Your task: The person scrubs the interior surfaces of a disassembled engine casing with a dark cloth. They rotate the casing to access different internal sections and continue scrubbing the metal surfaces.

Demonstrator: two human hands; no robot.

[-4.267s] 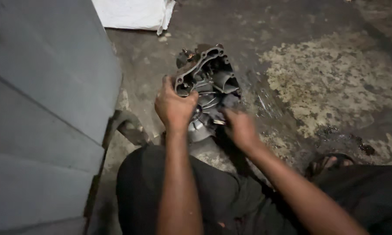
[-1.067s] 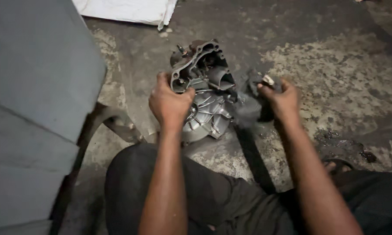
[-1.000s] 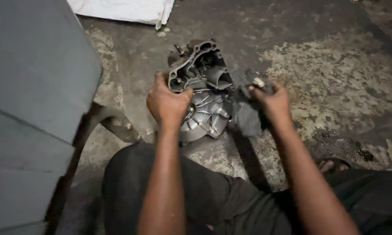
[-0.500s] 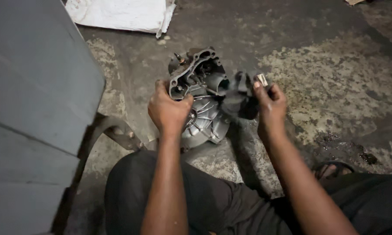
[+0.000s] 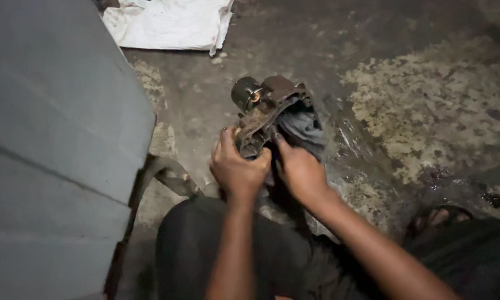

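from the head view, the only one i have, i see my left hand point(image 5: 238, 169) closed around the lower edge of a grimy metal engine casing point(image 5: 266, 114), fingers curled over its rim and thumb up along the side. my right hand point(image 5: 300, 171) is just beside it, fingers bent and pressing a dark grey rag point(image 5: 304, 129) into the open hollow of the casing; i judge it has the cloth pinched, though the fingertips are hidden inside. the casing is tipped up on edge, held above the stained concrete floor point(image 5: 428, 105) in front of my knees, with its round boss at the top pointing away from me. what worries me: the floor just right of the casing looks wet and oily, so the part is likely slick, and the one-handed grip on a tilted heavy casting could slip and drop it toward my sandalled foot point(image 5: 440, 218) or my legs. the rag could snag on a sharp inner edge and drag my fingers against it. light is poor, so i can't tell how clean the inside is. a grey panel point(image 5: 55, 155) crowds my left side, and a white cloth point(image 5: 169, 25) lies well apart on the floor.
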